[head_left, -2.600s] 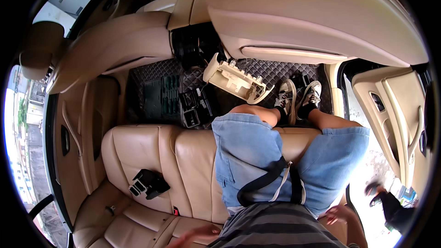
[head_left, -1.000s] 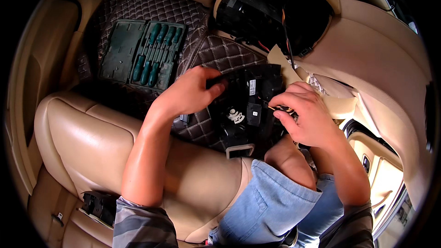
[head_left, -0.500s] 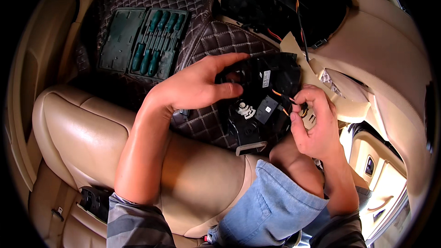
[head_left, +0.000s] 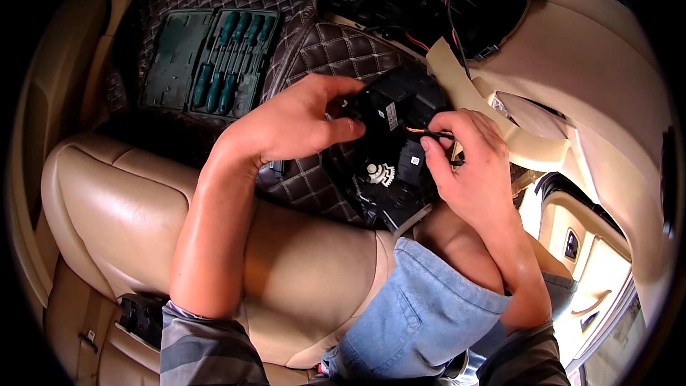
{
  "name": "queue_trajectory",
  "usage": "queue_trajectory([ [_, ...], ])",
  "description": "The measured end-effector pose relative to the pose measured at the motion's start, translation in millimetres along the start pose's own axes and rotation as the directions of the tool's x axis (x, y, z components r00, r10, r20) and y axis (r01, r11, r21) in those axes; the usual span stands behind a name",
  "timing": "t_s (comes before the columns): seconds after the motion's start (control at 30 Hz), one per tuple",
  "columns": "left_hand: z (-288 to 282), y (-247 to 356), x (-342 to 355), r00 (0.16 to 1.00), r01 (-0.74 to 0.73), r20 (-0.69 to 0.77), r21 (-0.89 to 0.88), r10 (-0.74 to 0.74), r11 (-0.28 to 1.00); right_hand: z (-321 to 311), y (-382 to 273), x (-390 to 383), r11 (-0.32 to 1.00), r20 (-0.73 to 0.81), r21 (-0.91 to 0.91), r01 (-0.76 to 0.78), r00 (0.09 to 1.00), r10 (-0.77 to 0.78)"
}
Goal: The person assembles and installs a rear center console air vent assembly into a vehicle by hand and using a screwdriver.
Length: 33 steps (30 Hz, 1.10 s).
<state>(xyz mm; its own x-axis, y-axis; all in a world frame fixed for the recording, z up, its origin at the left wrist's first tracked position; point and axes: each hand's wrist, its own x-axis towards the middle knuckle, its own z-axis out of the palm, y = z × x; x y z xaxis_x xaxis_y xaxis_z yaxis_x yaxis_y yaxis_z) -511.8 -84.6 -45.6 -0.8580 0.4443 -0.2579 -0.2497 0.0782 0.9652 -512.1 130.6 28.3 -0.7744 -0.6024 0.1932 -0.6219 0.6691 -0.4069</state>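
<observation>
Plastic housing point(head_left: 389, 150), black and boxy, sits propped above our right knee, over the quilted floor mat point(head_left: 314, 50) of a car. It carries a small white gear point(head_left: 379, 173) on its face and a pale label near the top. We judge it light but awkward: hard, ribbed plastic with clips and tabs that could snap if we squeeze or twist it. The gear and any plugs look like the delicate parts, so we would grip the solid outer walls and leave the face alone.

Our left hand point(head_left: 293, 125) wraps the housing's upper left edge, fingers curled over it and thumb pressed along the side. Our right hand point(head_left: 468, 168) is closed in a pinch on a thin tool with an orange-and-black shaft point(head_left: 429, 131), its tip laid against the housing's right side. What the tip meets we cannot tell.

Behind the housing gapes an opened dashboard cavity point(head_left: 429, 0) with loose orange wires. A green case of screwdrivers point(head_left: 211, 61) lies open on the mat, well apart to our left. Tan leather seat point(head_left: 107, 200) lies beneath our left arm, and a door panel point(head_left: 593, 271) shows at the right.
</observation>
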Motion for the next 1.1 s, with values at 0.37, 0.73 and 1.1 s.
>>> queue_trajectory([
  [0.37,-2,1,-4,0.963,0.073,-0.264,0.079,-0.049,0.994,8,25,-10,0.979,0.020,0.119,-0.164,0.986,0.163],
  [0.73,-9,16,-10,0.928,0.068,-0.350,-0.176,-0.127,0.982,-11,103,-92,0.366,0.834,0.513,-0.776,0.552,0.002],
  [1.1,-18,9,-10,0.954,-0.001,-0.299,-0.096,-0.027,0.995,185,269,-185,0.914,0.772,-0.389,-0.112,0.502,0.390],
])
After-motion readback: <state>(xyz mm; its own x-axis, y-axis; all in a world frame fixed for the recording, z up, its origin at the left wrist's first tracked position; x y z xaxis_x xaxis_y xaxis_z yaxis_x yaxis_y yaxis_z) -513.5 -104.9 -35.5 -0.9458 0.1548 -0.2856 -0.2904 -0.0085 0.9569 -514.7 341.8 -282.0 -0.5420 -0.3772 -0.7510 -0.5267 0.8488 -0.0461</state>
